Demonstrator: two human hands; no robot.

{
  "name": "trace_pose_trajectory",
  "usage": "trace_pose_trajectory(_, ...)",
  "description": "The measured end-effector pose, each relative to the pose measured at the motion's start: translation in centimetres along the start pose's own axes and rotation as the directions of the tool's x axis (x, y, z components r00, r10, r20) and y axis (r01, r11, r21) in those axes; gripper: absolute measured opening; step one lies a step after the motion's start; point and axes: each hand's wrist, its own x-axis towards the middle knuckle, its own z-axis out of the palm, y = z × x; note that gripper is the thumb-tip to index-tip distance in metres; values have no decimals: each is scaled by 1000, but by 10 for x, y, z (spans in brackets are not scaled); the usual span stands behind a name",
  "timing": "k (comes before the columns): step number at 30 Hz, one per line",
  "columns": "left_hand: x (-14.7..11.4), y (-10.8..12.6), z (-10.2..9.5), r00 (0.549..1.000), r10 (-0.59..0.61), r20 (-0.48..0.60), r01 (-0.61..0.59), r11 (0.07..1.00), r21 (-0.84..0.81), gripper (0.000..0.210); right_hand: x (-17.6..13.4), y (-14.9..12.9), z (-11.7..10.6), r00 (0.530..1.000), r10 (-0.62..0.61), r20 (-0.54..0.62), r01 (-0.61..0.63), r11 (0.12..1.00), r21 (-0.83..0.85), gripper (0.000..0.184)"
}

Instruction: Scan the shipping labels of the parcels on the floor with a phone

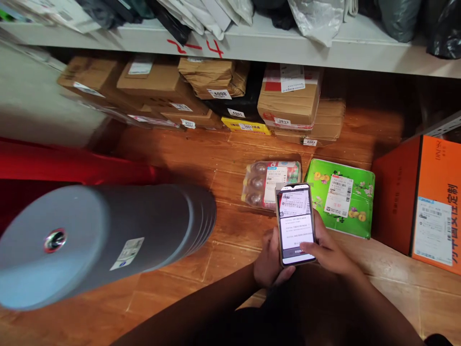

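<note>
One black-bezelled rectangular smartphone (295, 226), right of frame centre, screen facing camera; long axis near vertical, top leaning slightly left. Two hands: left hand (268, 259) curled round its left edge; right hand (329, 250) gripping opposite, thumb over screen. Above: one green flower-printed carton (355, 206).

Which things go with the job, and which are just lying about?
In use, or probably so:
phone, in the left hand and right hand
wrapped pack and green box, nearest the phone

Seemingly just lying about:
grey cylinder
orange box
cardboard boxes under the shelf
bags on it
</note>
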Motion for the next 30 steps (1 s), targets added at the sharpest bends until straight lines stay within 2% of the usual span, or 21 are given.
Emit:
trace_pose_trajectory(6, 0, -1, 9, 999, -42, 4, 42, 999, -5, 78, -6, -2, -9, 1000, -18, 15, 18, 1000, -23, 85)
trace_pose_trajectory(11, 3, 2, 14, 1000, -8, -30, 10, 998, 62, 83, -8, 0, -9, 998, -1, -66, 5, 999, 52, 70)
trace_pose_trajectory(14, 5, 6, 14, 1000, -8, -10, 9, 998, 62, 83, -9, 1, -9, 994, 1, -106, 7, 997, 76, 64)
trace_pose_trajectory(19, 6, 8, 12, 996, -77, 39, 79, 995, -65, 74, -12, 1, -12, 999, -13, -47, 16, 997, 72, 78)
trace_pose_trajectory(25, 5, 6, 14, 999, -19, 25, 20, 998, -52, 71, -15, 1, -18, 1000, 12, -14, -12, 1000, 17, 85)
trace_pose_trajectory(30, 5, 7, 17, 996, -64, 55, 65, 998, -13, 74, -16, -2, -21, 998, 23, 53, -25, 999, 20, 92)
